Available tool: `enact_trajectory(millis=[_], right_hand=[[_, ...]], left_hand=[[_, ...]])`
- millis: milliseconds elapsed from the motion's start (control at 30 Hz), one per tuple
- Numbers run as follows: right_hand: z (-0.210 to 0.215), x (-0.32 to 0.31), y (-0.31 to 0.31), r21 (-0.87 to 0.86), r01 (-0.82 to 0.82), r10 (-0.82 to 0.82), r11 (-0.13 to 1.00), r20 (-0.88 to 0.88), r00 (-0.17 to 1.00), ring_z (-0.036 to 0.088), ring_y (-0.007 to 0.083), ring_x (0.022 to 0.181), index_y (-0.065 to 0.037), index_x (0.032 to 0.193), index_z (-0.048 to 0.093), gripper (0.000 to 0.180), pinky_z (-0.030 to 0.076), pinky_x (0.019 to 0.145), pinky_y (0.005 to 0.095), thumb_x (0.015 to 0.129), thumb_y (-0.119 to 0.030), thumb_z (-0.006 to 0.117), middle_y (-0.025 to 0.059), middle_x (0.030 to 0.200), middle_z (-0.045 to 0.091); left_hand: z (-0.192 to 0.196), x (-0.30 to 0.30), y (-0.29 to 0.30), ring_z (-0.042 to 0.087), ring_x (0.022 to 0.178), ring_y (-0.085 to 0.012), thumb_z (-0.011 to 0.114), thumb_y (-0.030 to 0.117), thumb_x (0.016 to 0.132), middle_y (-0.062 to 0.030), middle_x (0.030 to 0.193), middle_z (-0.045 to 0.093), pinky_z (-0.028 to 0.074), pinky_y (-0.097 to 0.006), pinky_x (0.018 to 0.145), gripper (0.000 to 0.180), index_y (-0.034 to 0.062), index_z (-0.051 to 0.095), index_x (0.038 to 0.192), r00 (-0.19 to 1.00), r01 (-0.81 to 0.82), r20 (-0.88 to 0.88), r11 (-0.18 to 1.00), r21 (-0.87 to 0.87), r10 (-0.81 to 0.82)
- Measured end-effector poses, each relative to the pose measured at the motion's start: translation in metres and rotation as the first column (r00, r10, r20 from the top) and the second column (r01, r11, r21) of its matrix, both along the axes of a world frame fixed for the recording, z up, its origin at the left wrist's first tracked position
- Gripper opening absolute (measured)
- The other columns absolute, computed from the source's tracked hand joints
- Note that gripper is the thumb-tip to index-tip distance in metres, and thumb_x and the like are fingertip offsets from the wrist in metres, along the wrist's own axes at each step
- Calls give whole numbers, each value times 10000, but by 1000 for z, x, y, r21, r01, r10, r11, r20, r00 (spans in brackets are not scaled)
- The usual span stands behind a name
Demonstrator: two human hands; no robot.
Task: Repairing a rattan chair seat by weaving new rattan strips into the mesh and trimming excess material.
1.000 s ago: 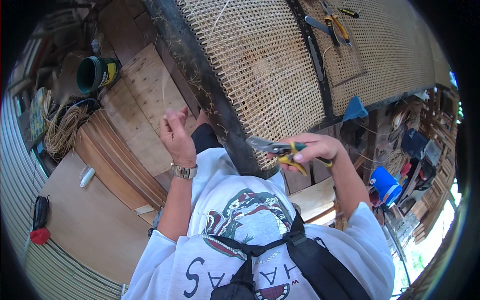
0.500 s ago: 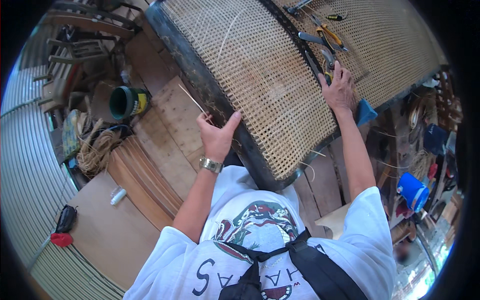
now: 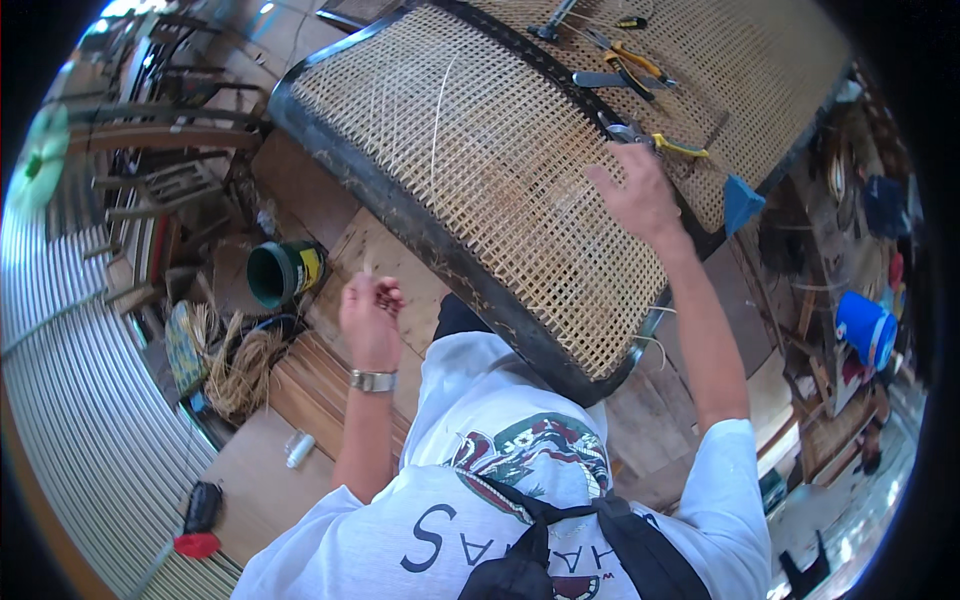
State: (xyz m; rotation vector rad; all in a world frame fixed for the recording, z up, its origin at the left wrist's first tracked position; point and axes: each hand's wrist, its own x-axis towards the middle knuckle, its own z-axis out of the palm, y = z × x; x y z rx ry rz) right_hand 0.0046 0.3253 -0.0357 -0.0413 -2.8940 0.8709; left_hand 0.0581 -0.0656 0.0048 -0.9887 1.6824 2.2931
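Observation:
A cane-webbed chair panel [image 3: 500,150] with a dark frame [image 3: 400,215] slants in front of me. My left hand [image 3: 372,318], with a metal watch at the wrist, is off the frame's left side, fingers curled; what they hold is blurred. My right hand [image 3: 640,200] hovers over the webbing near the dark crossbar, fingers apart, nothing visible in it. Just beyond its fingertips lie yellow-handled pliers [image 3: 680,147] and a grey-headed tool [image 3: 628,132]. Farther along are orange-and-black pliers [image 3: 640,68], a flat blade [image 3: 596,79] and a hammer [image 3: 548,28].
A loose cane strand [image 3: 437,120] lies on the webbing, and a blue wedge [image 3: 742,204] sits at the panel's right edge. To the left stand a green bucket [image 3: 284,272] and a bundle of fibre [image 3: 245,370]. A blue container [image 3: 866,328] is at right.
My right hand has drawn back leftward from the tools on the crossbar, leaving the yellow-handled pliers there. My left hand has come off the frame, moving left and down. The view has shifted.

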Motion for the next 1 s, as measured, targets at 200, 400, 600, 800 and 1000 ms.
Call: enact_trajectory(millis=[200,400,600,800,1000], right_hand=[[39,-5,-167,-551,18,83,835,158,984,642,302,894,18,1043,686,407,525,803,386,898,-361,700,154,932,645],[39,-17,-222,-423,66,-37,904,75,996,640,177,761,5,956,684,165,520,717,294,899,-147,717,86,872,642],[26,10,-210,-798,356,-69,486,371,926,623,97,874,-27,942,636,19,502,810,243,947,-41,647,16,885,665],[61,49,-227,-828,361,-177,429,315,932,595,84,851,-36,975,644,30,486,803,230,971,-46,615,29,964,664],[58,80,-211,-822,484,-452,300,325,831,577,88,811,-39,1057,635,140,486,778,236,1031,-132,534,35,951,644]], left_hand=[[30,-125,-31,587,747,-130,543,188,1036,-75,949,682,482,-263,703,154,60,588,1108,908,270,-342,962,35,-242],[15,-177,-50,614,806,-124,562,192,1028,-72,973,702,500,-264,745,169,66,604,1134,855,441,-293,897,-27,-429],[-1,-189,-49,641,790,-136,525,237,1047,-98,973,708,524,-267,750,227,50,586,1161,849,506,-226,858,89,-477],[-6,-185,-31,492,588,-34,542,228,1041,-74,905,693,400,-184,537,200,56,616,1110,723,687,-236,712,144,-649],[-13,-161,5,546,659,-47,645,186,982,-26,841,693,439,-216,581,180,29,676,1064,434,887,-233,458,-58,-870]])
